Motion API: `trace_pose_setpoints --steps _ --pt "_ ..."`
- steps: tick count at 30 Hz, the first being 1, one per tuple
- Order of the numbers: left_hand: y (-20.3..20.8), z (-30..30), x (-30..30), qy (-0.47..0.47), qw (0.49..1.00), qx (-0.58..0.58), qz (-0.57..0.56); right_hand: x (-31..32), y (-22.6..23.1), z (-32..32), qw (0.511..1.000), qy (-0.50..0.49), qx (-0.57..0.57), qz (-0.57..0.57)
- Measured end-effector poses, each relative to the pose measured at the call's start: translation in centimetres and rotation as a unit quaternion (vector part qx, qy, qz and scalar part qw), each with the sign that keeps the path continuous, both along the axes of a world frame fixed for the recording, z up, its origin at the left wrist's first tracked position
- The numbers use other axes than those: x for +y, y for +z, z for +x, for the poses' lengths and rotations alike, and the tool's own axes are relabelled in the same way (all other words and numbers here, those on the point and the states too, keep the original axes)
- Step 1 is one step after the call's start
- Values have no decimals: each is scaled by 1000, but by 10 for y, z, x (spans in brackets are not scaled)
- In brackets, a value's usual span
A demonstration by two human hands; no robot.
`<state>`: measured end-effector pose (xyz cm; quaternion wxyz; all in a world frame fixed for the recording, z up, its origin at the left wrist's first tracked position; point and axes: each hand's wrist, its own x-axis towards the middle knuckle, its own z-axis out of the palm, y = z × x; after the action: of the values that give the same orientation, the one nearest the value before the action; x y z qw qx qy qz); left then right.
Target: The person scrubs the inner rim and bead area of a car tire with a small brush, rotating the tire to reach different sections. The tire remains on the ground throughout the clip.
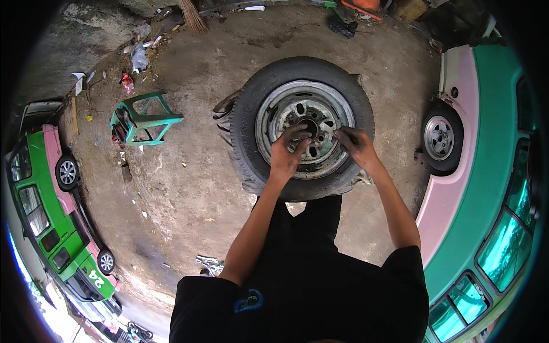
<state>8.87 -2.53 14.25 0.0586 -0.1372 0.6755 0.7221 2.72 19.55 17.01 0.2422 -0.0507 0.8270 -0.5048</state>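
Observation:
In front of me a black tire [251, 80] is mounted on a worn silver steel wheel rim [269, 103], with slots and bolt holes around a dark centre hole. My left hand [290, 151] is over the rim's centre, left of the hole. Its fingers are bent with a gap to the thumb, and no object shows between them. At the rim's right side, my right hand [355, 147] has its blackened fingertips drawn together. Anything small between those fingertips is hidden. Dark grey, crumpled-looking material [226, 108] shows from beneath the tire's left side.
A green plastic stool [140, 120] stands to the left. A green and pink van [51, 217] is at far left, and a teal and pink vehicle [474, 143] is close on the right. Litter [139, 58] lies along the wall, near a broom [193, 16].

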Motion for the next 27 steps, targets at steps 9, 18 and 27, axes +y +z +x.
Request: trace_pose_setpoints --steps 9,18,27 --pt "63 24 -20 -37 995 65 65 -48 60 83 989 -97 89 -72" --pt "89 34 -23 -5 967 231 -106 -70 91 123 978 -176 98 60" --pt "99 45 -35 -1 945 274 -176 -97 122 149 929 -204 246 189"
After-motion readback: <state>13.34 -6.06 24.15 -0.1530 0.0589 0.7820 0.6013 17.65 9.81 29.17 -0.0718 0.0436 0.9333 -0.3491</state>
